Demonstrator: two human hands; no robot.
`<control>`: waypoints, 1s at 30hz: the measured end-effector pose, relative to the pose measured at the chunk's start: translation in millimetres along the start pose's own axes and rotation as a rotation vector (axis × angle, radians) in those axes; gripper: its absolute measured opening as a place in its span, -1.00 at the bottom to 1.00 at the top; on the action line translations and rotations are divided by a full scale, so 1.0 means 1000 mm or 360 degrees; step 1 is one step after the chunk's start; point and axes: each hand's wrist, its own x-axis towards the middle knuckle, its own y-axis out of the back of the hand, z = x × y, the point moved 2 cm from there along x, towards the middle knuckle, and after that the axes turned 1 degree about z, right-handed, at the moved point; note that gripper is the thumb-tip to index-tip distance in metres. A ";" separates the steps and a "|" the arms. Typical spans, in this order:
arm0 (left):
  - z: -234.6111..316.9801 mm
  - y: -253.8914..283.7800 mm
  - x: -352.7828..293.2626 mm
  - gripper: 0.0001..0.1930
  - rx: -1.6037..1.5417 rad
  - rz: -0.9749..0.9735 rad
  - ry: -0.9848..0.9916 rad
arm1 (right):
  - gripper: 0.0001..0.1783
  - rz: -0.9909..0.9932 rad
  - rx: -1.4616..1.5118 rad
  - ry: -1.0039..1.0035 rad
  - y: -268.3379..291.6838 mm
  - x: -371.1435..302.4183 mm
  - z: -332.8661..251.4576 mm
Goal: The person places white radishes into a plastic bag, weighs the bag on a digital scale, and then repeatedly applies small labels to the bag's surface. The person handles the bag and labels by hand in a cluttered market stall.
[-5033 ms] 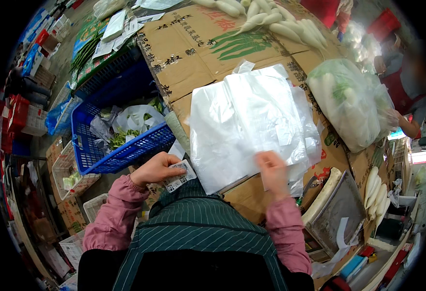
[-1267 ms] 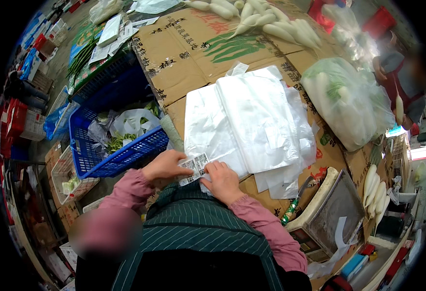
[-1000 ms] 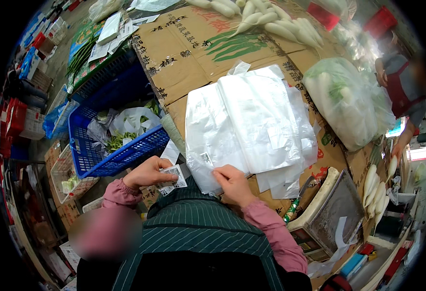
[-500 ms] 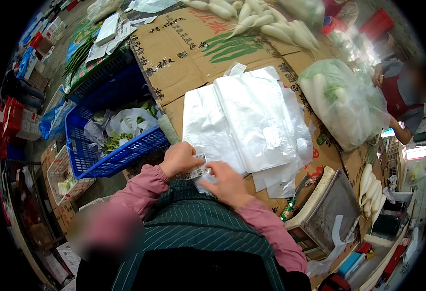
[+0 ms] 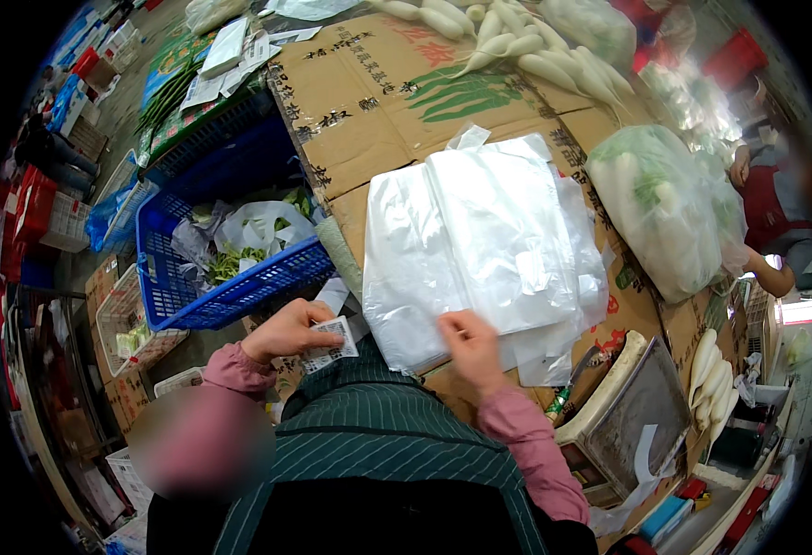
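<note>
Near my waist, my left hand (image 5: 290, 333) is closed on a small white printed label (image 5: 334, 339), pinched between thumb and fingers. A stack of flat, clear-white plastic bags (image 5: 498, 240) lies spread on the cardboard-covered table (image 5: 350, 148). Over its near edge is my right hand (image 5: 472, 350), with the fingers curled together. What they pinch, if anything, does not show. A white strip (image 5: 334, 294) hangs at the table edge beyond my left hand.
To the left sits a blue crate (image 5: 230, 294) holding bagged greens. White radishes (image 5: 517, 42) lie at the back, with a radish-filled bag (image 5: 656, 203) to the right, by another person (image 5: 776, 199). Near right are a green-handled knife (image 5: 563, 398) and a worn box-like device (image 5: 628, 416).
My hands have come apart: the left moved left and down with the label, the right moved slightly right over the bags. The view has shifted a little.
</note>
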 end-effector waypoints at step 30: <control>0.009 -0.006 0.008 -0.80 -0.0277 -0.0184 0.0452 | -0.80 -0.0086 0.0029 -0.0010 -0.008 -0.004 0.002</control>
